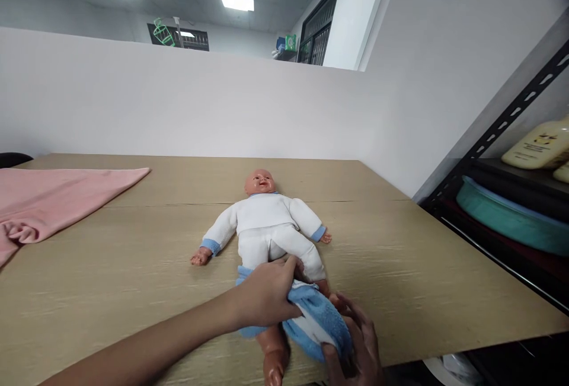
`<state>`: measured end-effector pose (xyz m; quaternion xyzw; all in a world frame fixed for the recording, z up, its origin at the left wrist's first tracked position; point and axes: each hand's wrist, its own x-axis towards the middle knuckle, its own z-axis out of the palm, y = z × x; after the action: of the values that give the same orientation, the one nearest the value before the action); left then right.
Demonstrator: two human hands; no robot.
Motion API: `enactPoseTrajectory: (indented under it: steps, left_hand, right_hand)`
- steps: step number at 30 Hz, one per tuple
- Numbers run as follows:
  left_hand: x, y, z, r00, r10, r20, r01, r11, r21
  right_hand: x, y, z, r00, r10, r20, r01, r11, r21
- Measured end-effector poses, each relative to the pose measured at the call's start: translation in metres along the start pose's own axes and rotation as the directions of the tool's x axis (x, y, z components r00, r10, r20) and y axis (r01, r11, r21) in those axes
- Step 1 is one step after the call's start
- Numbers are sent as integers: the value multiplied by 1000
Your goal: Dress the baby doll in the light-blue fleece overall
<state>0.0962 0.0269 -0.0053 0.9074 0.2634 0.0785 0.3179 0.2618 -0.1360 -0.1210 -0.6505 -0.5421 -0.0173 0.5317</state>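
Observation:
A baby doll (267, 214) lies on its back on the wooden table, head away from me, in white clothes with blue cuffs. Around its lower legs is a blue-and-white striped cloth garment (317, 321), which looks like trousers. My left hand (271, 291) is closed on the garment's upper edge between the doll's legs. Fingers of my right hand (355, 344) wrap the garment's lower end by the doll's foot on the right, thumb on the near side. The other bare foot (273, 362) sticks out below the cloth. Part of the garment is hidden behind my left hand.
A pink cloth (66, 196) lies at the table's left. On the right, a black metal shelf (484, 137) carries pale yellow bottles (536, 146) and a teal basin (511, 214). A low white wall (200, 101) borders the far edge of the table (146, 291).

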Motion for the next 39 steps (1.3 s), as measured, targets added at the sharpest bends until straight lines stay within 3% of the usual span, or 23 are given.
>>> enactPoseTrajectory:
  steps: [5,10,13,17,22,24,28,32,35,39]
  left_hand:
    - [-1,-4,2,1000,14,3,-13,996,-91]
    - [-3,-1,0,999,13,34,-11,998,-66]
    - [-4,1,-3,997,76,31,-75,997,-37]
    - [-4,1,-3,993,118,15,-117,991,-70]
    - [-7,1,-4,995,90,-41,-98,950,-295]
    - [-7,2,-8,997,74,-29,-80,924,-374]
    - [-7,3,-16,999,52,13,-39,871,-489]
    - [-3,-3,-21,992,49,116,36,772,-634]
    - [-1,-7,-25,989,57,137,51,737,-674]
    - [-1,-8,-30,986,39,160,71,778,-624]
  right_hand:
    - [-2,-10,-4,999,23,45,-21,999,-31]
    - [7,-6,-20,966,-259,7,254,941,-225]
    - [6,-2,-18,962,-274,-12,269,951,-151]
    - [-2,-5,-5,993,-110,-38,110,994,10]
    - [-8,-16,3,989,144,10,-142,956,258]
    - [-10,-18,4,954,289,76,-297,889,349]
    - [-5,-16,3,835,504,220,-548,727,413]
    - [8,-9,5,711,559,428,-703,553,446]
    - [11,-8,10,689,550,472,-725,521,451]
    - [4,-13,15,704,586,402,-709,606,361]
